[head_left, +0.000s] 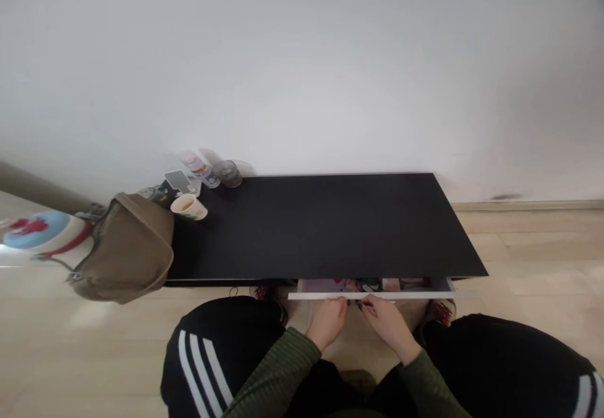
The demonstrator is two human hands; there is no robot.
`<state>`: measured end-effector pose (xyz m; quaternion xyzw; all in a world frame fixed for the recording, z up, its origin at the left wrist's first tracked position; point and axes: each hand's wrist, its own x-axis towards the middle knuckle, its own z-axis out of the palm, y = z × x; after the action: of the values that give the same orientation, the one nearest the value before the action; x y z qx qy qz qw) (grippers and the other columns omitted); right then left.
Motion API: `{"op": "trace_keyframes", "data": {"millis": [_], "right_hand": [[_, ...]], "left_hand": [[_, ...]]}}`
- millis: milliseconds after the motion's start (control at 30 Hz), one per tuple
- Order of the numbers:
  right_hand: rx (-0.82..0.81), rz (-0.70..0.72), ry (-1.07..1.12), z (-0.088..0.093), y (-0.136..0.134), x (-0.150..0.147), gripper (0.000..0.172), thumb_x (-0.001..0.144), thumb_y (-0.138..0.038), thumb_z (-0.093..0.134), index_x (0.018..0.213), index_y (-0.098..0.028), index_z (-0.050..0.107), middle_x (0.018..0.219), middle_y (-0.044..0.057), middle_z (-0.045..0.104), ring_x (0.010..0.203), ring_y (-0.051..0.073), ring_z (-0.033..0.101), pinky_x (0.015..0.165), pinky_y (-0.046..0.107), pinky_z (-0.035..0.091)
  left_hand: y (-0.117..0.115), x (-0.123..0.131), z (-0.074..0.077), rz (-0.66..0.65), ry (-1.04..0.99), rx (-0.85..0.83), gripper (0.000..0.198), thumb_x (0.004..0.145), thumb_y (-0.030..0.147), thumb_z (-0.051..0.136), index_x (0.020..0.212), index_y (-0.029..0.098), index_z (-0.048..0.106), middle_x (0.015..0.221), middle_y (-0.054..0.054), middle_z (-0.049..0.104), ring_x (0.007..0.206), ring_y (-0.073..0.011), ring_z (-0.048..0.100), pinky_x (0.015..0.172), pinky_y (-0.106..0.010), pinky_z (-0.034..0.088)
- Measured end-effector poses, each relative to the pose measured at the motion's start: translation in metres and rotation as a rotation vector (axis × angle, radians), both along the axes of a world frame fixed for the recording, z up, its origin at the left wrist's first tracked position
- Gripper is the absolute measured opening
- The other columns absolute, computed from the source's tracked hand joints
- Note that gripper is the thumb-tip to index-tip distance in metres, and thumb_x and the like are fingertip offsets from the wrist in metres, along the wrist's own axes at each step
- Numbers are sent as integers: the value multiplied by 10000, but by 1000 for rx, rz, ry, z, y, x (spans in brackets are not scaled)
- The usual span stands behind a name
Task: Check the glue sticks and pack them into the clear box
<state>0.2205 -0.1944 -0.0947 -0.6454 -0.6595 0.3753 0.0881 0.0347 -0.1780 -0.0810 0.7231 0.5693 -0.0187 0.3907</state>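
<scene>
White pull-out drawer (372, 294) stands open under the black rectangular desk (325, 226), bottom centre of the frame. Left hand (326, 323) curls narrow fingers over its front edge; right hand (387, 327) pinches a slim dark object (363, 305) between narrow fingers.

From where I stand, a flat black cabinet top (325, 226) runs along a white plaster wall (302, 59), with a shallow white drawer (372, 289) pulled out below its near edge, right of centre. The person's left hand (326, 322) and right hand (389, 327) sit side by side at the drawer's front, something small, hard to make out, just between them. On the top's far left corner stand a white paper cup (187, 207), a round glass tumbler (228, 173), a clear plastic bottle (198, 167) and a flat grey phone (178, 181); an olive fabric bag (125, 248) sits just left of the cabinet.
</scene>
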Motion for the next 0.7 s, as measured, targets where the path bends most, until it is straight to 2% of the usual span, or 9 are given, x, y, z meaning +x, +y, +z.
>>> {"op": "trace_keyframes", "data": {"millis": [200,333,467,533,600,633,700], "right_hand": [[76,-17,25,-9,18,-4,343,875,-226,494,1186,-155,620,1141,135,682,1124,244,612,960,321,423],[92,-34,42,-17,25,-9,418,854,-203,497,1263,-140,560,1219,160,636,1175,253,588,994,350,426],[96,-11,43,-27,22,-15,484,836,-181,486,1315,-124,527,1311,167,579,1252,247,536,1060,362,395],[79,34,28,-28,17,-17,576,802,-163,511,1377,-124,486,1405,166,513,1307,250,488,1092,372,369],[29,108,21,-19,12,-14,633,767,-162,552,1397,-140,485,1449,160,482,1317,269,479,1094,388,368],[-5,159,29,-8,10,-12,613,758,-171,572,1369,-150,526,1424,157,513,1290,283,504,1077,396,383],[-60,288,84,27,8,-4,455,771,-212,600,1221,-174,656,1259,143,646,1169,299,591,1011,400,428]], "left_hand": [[15,-3,-16,80,-105,151,350,942,203,341,1187,170,589,1138,-119,684,1060,-234,636,919,-335,446],[19,-3,-27,83,-98,211,366,904,171,392,1225,132,563,1193,-141,644,1145,-246,581,1007,-358,410],[17,1,-30,97,-81,225,396,873,152,414,1245,137,550,1208,-136,629,1174,-251,553,1040,-384,391],[15,3,-26,91,-80,211,435,859,152,428,1282,136,529,1256,-143,608,1205,-254,537,1055,-389,380],[13,2,-14,36,-61,156,450,845,186,465,1286,131,536,1291,-162,591,1219,-275,533,1044,-398,391],[13,0,-4,-12,-42,104,427,844,223,486,1252,133,569,1273,-170,603,1198,-292,549,1017,-406,412],[12,-8,25,-137,7,-55,316,845,328,521,1062,159,675,1089,-156,684,1046,-313,624,905,-411,469]]}}
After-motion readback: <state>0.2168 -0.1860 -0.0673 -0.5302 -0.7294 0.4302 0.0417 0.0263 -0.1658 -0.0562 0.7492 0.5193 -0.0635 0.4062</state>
